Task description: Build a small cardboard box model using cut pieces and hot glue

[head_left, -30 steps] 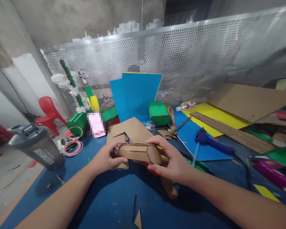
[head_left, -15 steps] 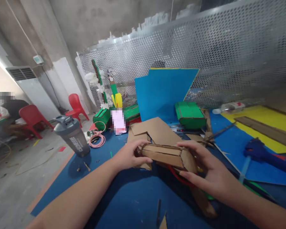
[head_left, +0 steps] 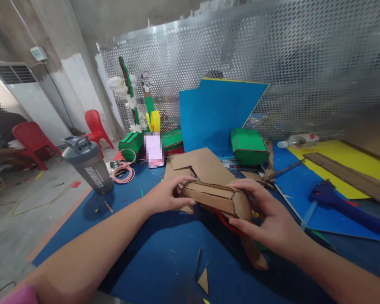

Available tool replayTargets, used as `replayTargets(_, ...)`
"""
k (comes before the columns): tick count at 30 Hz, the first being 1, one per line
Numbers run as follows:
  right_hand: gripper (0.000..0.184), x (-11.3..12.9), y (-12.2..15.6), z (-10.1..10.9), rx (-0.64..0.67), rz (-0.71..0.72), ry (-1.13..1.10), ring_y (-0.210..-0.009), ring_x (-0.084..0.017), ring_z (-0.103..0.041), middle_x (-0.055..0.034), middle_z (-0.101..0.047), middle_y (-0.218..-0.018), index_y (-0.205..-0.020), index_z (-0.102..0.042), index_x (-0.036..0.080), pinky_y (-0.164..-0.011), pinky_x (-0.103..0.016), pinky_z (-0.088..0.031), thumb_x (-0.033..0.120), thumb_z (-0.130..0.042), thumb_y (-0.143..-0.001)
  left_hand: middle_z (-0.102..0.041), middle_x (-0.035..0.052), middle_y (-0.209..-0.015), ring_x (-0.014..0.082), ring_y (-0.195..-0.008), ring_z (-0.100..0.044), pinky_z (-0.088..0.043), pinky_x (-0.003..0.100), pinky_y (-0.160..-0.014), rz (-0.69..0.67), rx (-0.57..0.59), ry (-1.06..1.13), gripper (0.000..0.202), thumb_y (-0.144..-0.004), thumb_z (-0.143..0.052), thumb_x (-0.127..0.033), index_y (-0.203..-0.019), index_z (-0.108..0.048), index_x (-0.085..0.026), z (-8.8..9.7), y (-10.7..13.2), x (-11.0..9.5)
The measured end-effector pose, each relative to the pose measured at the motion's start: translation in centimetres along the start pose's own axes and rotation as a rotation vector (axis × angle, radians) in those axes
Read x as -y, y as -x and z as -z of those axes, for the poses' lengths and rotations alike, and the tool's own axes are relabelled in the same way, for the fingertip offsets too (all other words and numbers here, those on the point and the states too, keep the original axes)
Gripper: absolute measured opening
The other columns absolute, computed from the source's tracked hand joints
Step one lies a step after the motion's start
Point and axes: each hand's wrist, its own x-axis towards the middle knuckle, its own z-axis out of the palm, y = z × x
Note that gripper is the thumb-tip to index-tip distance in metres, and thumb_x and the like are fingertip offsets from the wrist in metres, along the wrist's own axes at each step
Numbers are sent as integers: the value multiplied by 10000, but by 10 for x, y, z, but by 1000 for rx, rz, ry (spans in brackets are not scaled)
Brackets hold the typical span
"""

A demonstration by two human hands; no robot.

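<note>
Between my two hands is a small brown cardboard box (head_left: 209, 196), held above the blue tabletop and slightly tilted. My left hand (head_left: 169, 194) is closed on its left end, thumb along the near side and fingers over the top. At the other end, my right hand (head_left: 266, 211) grips it with fingers on the upper edge and thumb below. Behind the box lies a flat piece of cardboard (head_left: 209, 162) with a cut notch. Beneath it, partly hidden, are a red item (head_left: 229, 223) and a cardboard strip (head_left: 253, 253).
A shaker bottle (head_left: 88, 166) stands left, near coiled pink cord (head_left: 123, 172). Green boxes (head_left: 249, 145) and a blue board (head_left: 218, 112) stand at the back. On the right lie a blue glue gun (head_left: 329, 196), yellow sheet (head_left: 335, 160) and plastic bottle (head_left: 299, 140). Cardboard scraps (head_left: 204, 280) lie in front.
The view has shifted, so the scene sits higher and a little left in the picture. Both hands still hold the cardboard box, in nearly the same pose.
</note>
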Motion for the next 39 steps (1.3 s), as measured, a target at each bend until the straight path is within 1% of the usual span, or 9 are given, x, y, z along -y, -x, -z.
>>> replayTargets(4, 460, 0, 0, 0, 6, 8, -4, -1156, -289, -728, -115, -691, -1272, -1266, -681, 316, -908, -344, -669, 486, -831, -866, -642, -11, -810, 174, -730, -591, -498, 310, -728, 18, 13, -12, 700, -844, -828, -473, -1474, -647, -229, -1, 0, 1)
replayTargets(10, 459, 2, -2, 1, 26, 22, -8, -1173, -290, -732, -110, -684, -1288, -1287, -671, 326, -909, -336, -667, 465, -829, -879, -675, 3, -887, 182, -775, -605, -503, 308, -754, 32, 14, -17, 713, -844, -816, -480, -1489, -634, -238, -2, 1, 0)
replayTargets(16, 445, -3, 1, -1, 14, 35, -13, -1167, -284, -739, -110, -684, -1292, -1293, -656, 325, -914, -333, -665, 446, -812, -895, -668, 2, -880, 180, -759, -593, -495, 306, -748, 47, 18, -11, 729, -840, -815, -476, -1496, -626, -222, -1, 1, -2)
replayTargets(21, 460, -8, 2, -3, -15, 72, 4, -1173, -284, -746, -119, -686, -1306, -1316, -645, 313, -887, -320, -670, 444, -804, -904, -646, -4, -866, 176, -745, -577, -479, 303, -736, 79, 23, -8, 747, -839, -815, -495, -1512, -619, -237, -1, 2, -5)
replayTargets(25, 452, -7, 2, -3, -21, 106, 18, -1174, -281, -750, -113, -696, -1311, -1332, -650, 317, -885, -314, -670, 422, -794, -917, -640, -7, -878, 169, -753, -559, -482, 314, -779, 71, 5, -6, 792, -846, -811, -476, -1568, -575, -250, -2, 3, -5)
replayTargets(28, 451, -4, 0, -3, -16, 128, 20, -1164, -274, -755, -104, -696, -1311, -1344, -647, 331, -880, -306, -671, 399, -795, -923, -633, -15, -850, 165, -738, -545, -484, 319, -786, 55, -7, 23, 819, -857, -800, -451, -1602, -531, -243, -4, 3, -3)
replayTargets(34, 446, -3, 0, -3, -12, 152, 18, -1152, -258, -755, -94, -688, -1295, -1358, -627, 353, -887, -301, -669, 393, -782, -942, -622, -10, -847, 170, -740, -549, -490, 321, -773, 57, -12, 17, 756, -860, -793, -451, -1553, -581, -234, -4, 3, -4)
replayTargets(39, 448, -3, 0, -4, -13, 168, 33, -1157, -266, -749, -97, -695, -1285, -1352, -641, 343, -880, -303, -665, 388, -792, -933, -644, 4, -878, 174, -746, -565, -492, 318, -759, 65, -8, 14, 783, -843, -810, -452, -1556, -575, -230, -4, 3, -4)
